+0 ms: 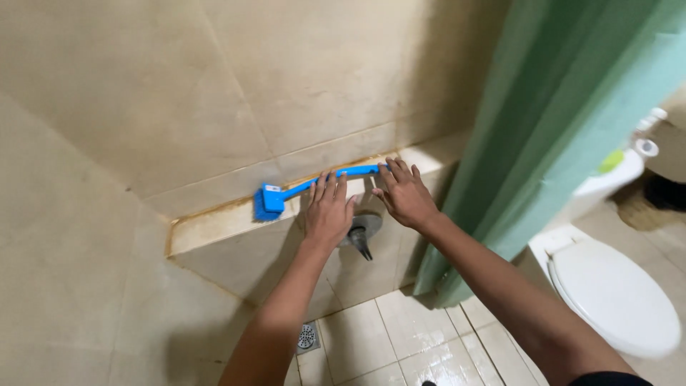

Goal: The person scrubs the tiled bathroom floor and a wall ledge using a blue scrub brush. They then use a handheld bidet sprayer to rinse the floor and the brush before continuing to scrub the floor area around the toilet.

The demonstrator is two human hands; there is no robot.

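The beige tiled ledge [214,227] carries the blue plastic long-handled scrub brush [286,196]. My left hand [327,211] presses its handle, fingers spread, grip released. My right hand [404,194] touches the handle end, likewise released.

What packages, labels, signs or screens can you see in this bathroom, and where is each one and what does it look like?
No signs or screens in view.
Label: a small white patch on the head of the blue scrub brush, which lies on the tiled ledge by the left hand and right hand.
Possible package: a small white container behind the toilet, far right; too small to tell more.
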